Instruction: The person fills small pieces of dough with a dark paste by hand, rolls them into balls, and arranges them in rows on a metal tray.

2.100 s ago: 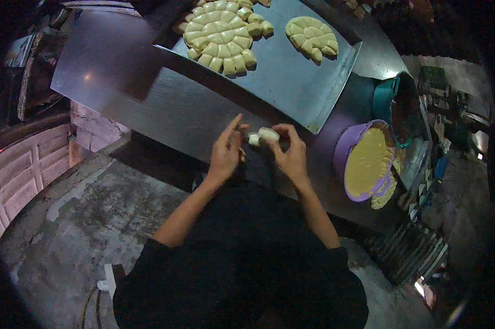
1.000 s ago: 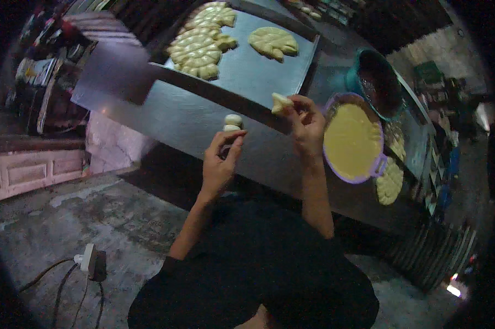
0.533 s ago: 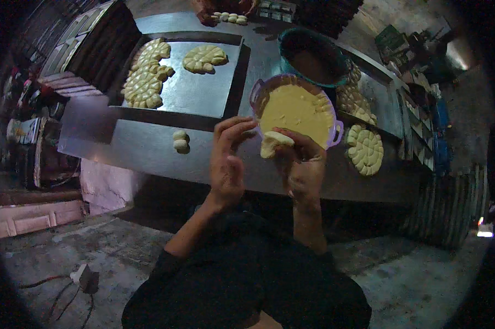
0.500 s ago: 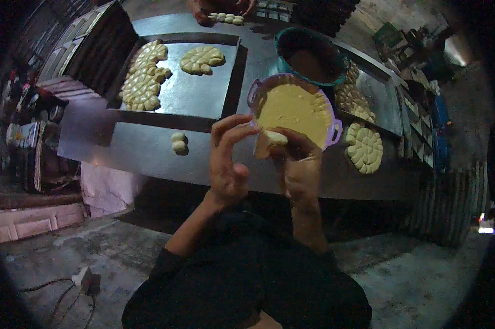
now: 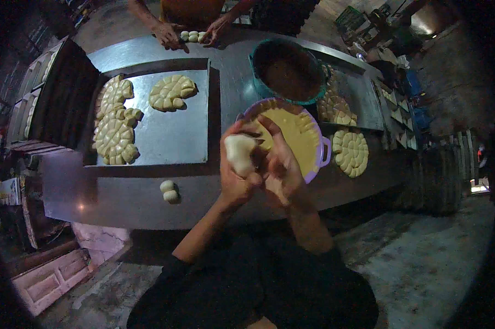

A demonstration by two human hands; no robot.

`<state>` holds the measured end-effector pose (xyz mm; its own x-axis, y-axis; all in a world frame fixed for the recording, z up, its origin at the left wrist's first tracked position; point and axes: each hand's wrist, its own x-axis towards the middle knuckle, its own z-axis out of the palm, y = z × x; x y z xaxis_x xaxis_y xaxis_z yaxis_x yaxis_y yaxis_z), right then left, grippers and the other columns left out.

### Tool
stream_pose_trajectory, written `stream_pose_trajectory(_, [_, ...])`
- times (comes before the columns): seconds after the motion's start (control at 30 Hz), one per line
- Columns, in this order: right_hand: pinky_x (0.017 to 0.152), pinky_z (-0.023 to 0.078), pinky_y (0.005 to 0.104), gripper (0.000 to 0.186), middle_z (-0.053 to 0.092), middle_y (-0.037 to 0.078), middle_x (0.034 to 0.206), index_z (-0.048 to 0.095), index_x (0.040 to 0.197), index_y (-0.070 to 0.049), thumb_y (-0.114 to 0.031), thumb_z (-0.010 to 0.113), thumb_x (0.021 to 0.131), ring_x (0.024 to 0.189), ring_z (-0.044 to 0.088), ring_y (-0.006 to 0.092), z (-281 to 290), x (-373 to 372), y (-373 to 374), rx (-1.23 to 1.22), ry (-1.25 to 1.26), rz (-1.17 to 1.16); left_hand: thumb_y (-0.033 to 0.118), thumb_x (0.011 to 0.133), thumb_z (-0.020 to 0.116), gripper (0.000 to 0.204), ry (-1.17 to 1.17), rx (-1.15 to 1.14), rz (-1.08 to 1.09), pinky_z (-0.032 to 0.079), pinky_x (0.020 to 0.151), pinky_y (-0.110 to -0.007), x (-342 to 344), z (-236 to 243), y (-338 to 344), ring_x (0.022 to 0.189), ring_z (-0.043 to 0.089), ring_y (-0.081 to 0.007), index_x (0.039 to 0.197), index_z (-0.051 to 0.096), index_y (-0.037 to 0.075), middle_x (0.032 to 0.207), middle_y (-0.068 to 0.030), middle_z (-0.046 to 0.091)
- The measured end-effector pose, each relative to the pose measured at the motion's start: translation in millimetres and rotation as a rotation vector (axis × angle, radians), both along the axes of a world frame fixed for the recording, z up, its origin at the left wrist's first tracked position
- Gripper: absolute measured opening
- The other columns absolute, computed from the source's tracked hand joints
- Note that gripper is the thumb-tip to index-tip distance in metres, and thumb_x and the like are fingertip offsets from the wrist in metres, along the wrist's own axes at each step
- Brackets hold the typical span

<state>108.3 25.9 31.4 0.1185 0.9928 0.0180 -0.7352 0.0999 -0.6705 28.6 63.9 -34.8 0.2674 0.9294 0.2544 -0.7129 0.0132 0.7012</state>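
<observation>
left hand [image 5: 234, 182]: cupping pale dough [image 5: 239, 153] | right hand [image 5: 285, 178]: just beside it | purple basin [image 5: 312, 176]: holding yellow mixture [image 5: 295, 130]

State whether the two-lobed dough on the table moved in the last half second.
No: the two-lobed dough still lies in front of the tray, right of its middle.

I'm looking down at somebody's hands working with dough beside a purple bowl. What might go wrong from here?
The dough piece in the left hand is close to the purple bowl, so a slip might land it in the yellow mixture.

The right hand overlaps the bowl's near side in this view; a stray knock could perhaps nudge it.

Two small dough balls sit loose left of the left forearm, so an outward sweep might push them.
</observation>
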Motion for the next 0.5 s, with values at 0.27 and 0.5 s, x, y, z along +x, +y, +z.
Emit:
stream_pose_trajectory(0.27, [0.081,0.054,0.0331,0.045,0.070,0.017,0.106,0.049,0.140,-0.009,-0.022,0.055,0.097,0.088,0.069,0.0309,-41.4,151.0,167.1,-0.244,-1.758,0.030,0.007,0.098,0.054,0.020,0.378,-0.103,-0.197,0.045,0.093,-0.029,-34.9,-53.3,66.7,0.104,0.056,-0.0138,0.116,0.059,0.001,0.111,-0.0059,0.056])
stream_pose_trajectory(0.5, [0.095,0.046,0.0417,0.057,0.062,0.021,0.125,0.042,0.145,-0.011,-0.048,0.030,0.104,0.111,0.061,0.0408,-118.1,216.6,199.7,-0.374,-1.980,0.332,0.015,0.100,0.053,0.021,0.374,-0.248,-0.295,0.048,0.089,-0.029,-47.2,-78.9,109.5,0.102,0.057,-0.0139,0.114,0.060,0.001,0.111,-0.0065,0.059])
